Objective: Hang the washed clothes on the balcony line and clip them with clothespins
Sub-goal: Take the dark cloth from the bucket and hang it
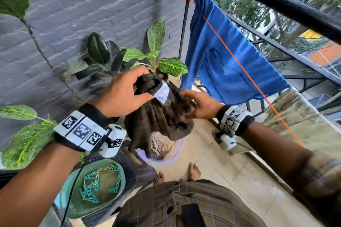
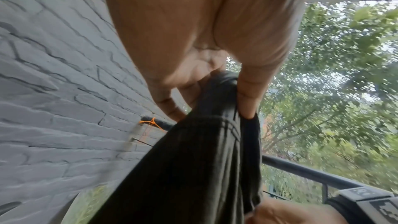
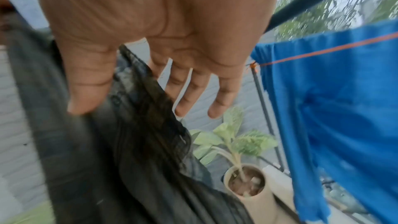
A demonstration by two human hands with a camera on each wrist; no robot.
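Note:
A dark, bunched garment [image 1: 160,116] with a white label hangs in front of me above a white tub [image 1: 166,162]. My left hand [image 1: 142,83] grips its top, thumb and fingers curled round the fabric [image 2: 193,168]; the left wrist view shows this hand [image 2: 215,101] from below. My right hand [image 1: 186,105] touches the garment's right side. In the right wrist view that hand [image 3: 133,105] has its thumb on the cloth [image 3: 107,159] and straight, spread fingers. The orange line [image 1: 239,62] runs to the right, carrying a blue shirt [image 1: 230,61]. Green clothespins [image 1: 94,186] lie in a teal bowl [image 1: 120,173].
A black railing [image 1: 276,2] borders the balcony on the right. An olive cloth [image 1: 299,121] also hangs on the line. Potted plants [image 1: 156,57] stand against the grey brick wall [image 1: 73,14]. The tub holds more laundry. My bare feet stand on pale tiles [image 1: 230,171].

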